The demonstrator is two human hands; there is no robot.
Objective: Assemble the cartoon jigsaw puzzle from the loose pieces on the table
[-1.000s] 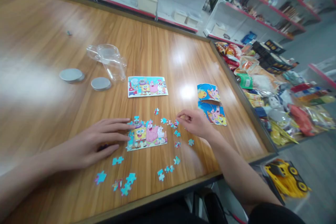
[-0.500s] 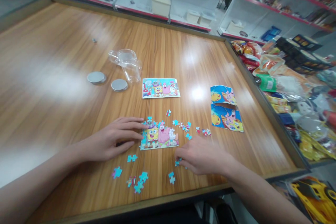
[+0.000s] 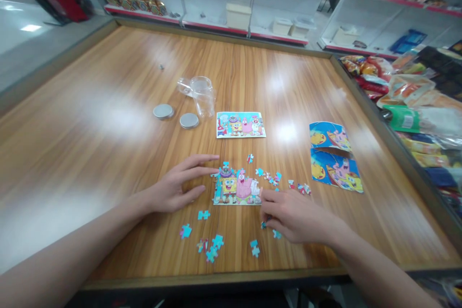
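Observation:
A partly joined jigsaw puzzle of cartoon characters lies flat on the wooden table. My left hand is open at its left side, fingers spread and the tips close to the edge; whether they touch it I cannot tell. By the lower right corner, my right hand is closed, thumb and fingers pinched on a small blue puzzle piece that they partly cover. Loose pieces are scattered around: a joined blue pair, a blue-and-pink one, a light blue one and a group at the right.
Behind the puzzle lies a matching picture card. A folded blue card is at the right. Two round silver lids and a clear plastic container stand farther back. Packaged goods line the right side beyond the table edge.
The view has turned left, so everything sits farther right. My left hand's fingers have spread and drawn back slightly from the puzzle. My right hand stays low beside its right corner, still pinching.

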